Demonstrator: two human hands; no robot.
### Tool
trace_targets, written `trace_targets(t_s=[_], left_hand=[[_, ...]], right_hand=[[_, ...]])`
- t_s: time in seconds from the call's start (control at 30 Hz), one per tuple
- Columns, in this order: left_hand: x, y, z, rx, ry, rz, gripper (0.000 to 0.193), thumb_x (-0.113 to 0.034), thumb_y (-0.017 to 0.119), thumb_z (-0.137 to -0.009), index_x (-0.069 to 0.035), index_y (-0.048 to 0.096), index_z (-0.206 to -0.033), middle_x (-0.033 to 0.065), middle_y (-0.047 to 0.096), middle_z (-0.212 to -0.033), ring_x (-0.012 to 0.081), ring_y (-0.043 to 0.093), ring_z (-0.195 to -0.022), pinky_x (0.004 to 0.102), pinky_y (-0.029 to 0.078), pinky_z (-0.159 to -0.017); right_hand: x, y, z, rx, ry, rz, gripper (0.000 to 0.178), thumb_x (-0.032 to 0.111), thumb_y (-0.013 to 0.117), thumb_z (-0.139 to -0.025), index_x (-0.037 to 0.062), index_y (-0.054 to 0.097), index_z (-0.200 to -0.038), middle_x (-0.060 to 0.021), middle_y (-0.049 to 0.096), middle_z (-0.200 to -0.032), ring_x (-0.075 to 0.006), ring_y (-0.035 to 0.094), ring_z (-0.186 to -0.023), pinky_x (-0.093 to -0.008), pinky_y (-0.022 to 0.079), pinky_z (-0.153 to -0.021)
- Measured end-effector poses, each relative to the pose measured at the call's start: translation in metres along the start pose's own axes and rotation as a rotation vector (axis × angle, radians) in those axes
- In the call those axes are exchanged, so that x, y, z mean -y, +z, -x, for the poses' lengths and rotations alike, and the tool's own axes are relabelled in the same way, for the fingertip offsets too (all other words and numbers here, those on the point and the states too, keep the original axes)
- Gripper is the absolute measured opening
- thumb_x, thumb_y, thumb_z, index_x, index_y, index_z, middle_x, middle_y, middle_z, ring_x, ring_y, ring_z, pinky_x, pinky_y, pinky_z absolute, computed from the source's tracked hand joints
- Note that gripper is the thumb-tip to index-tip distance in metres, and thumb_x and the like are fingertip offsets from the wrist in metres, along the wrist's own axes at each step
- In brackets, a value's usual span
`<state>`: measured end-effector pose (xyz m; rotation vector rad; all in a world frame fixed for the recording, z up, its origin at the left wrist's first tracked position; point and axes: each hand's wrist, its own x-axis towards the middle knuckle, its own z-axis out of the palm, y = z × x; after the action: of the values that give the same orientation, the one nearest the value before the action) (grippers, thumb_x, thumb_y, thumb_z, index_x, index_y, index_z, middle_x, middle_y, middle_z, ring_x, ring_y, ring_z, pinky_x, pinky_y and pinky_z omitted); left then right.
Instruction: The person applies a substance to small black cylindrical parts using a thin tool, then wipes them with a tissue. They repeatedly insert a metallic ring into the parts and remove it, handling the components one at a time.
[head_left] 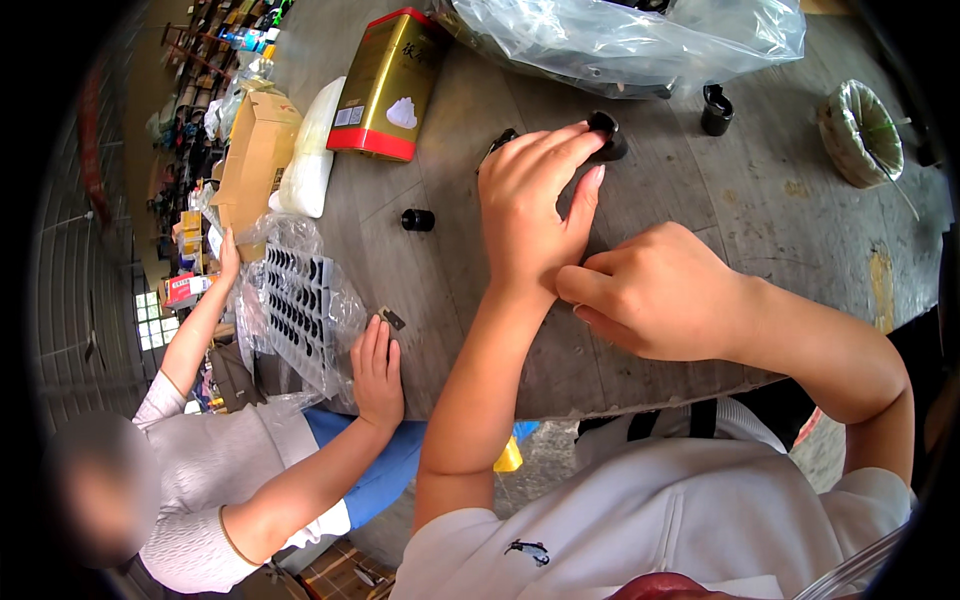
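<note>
My left hand [528, 205] reaches forward over the table with its fingers stretched out. Its fingertips touch or overlap a small black round cap [610, 145]; I cannot tell whether they grip it. Another small black piece [498, 143] shows partly from behind the same hand. Beside my left wrist, my right hand [665, 292] is closed, thumb and fingers curled together; whatever they may hold is hidden. A black flip-top cap [717, 112] stands at the far right, and a small black cylindrical cap [417, 220] lies to the left.
Far back lies a large clear plastic bag [640, 45]. A gold and red tin [388, 85] stands at the left, near a cardboard box [257, 150] and a bagged tray of black pieces [298, 315]. Another person's hand [378, 375] rests on the table edge. A lined bin [860, 135] is at right.
</note>
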<state>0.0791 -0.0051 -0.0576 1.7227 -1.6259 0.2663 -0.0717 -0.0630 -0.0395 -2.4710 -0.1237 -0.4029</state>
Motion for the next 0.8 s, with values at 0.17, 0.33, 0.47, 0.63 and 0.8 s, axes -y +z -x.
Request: trace_targets(t_s=[0.17,0.33,0.47,0.63,0.8], left_hand=[[0.001,-0.002,-0.004,-0.013,0.020,0.000,0.023,-0.005,0.065,-0.075,-0.009,0.067,-0.097,0.0044,0.067,-0.100,0.0223,0.060,-0.092,0.0335,0.043,-0.086],[0.000,-0.020,-0.007,-0.059,0.004,-0.035,0.021,0.000,0.063,-0.076,-0.006,0.068,-0.095,0.0073,0.068,-0.099,0.0223,0.061,-0.092,0.0323,0.045,-0.084],[0.016,-0.051,-0.005,-0.170,-0.211,-0.029,0.013,-0.002,0.061,-0.082,-0.002,0.067,-0.093,0.0083,0.067,-0.088,0.0165,0.063,-0.084,0.0275,0.047,-0.079],[0.017,-0.074,0.010,0.076,-0.513,-0.087,0.008,-0.006,0.065,-0.082,0.000,0.065,-0.087,0.0053,0.066,-0.077,0.0100,0.059,-0.068,0.0241,0.047,-0.066],[-0.005,-0.067,0.004,0.106,-0.464,-0.156,0.023,-0.013,0.074,-0.073,-0.004,0.063,-0.091,0.0051,0.063,-0.077,0.0118,0.054,-0.058,0.0261,0.045,-0.054]], right_hand=[[-0.003,-0.002,-0.001,0.026,0.005,0.100,0.019,0.012,0.066,-0.072,0.0065,0.056,-0.087,-0.0045,0.055,-0.062,-0.0242,0.058,-0.053,-0.0366,0.045,-0.046],[-0.003,-0.006,-0.006,-0.078,-0.020,0.156,0.013,0.010,0.060,-0.071,0.0066,0.054,-0.081,-0.0056,0.054,-0.072,-0.0220,0.060,-0.064,-0.0343,0.047,-0.049],[-0.006,-0.008,-0.011,-0.250,0.016,0.240,0.014,0.010,0.060,-0.065,0.0076,0.055,-0.078,-0.0047,0.051,-0.081,-0.0209,0.057,-0.076,-0.0320,0.048,-0.057],[-0.001,-0.028,-0.015,-0.283,-0.110,0.194,0.018,0.008,0.062,-0.057,0.0066,0.055,-0.073,-0.0051,0.050,-0.087,-0.0242,0.051,-0.077,-0.0351,0.042,-0.066],[-0.003,-0.020,-0.014,-0.292,-0.203,0.099,0.019,0.016,0.066,-0.057,0.0071,0.055,-0.070,-0.0054,0.050,-0.083,-0.0237,0.050,-0.079,-0.0342,0.042,-0.070]])
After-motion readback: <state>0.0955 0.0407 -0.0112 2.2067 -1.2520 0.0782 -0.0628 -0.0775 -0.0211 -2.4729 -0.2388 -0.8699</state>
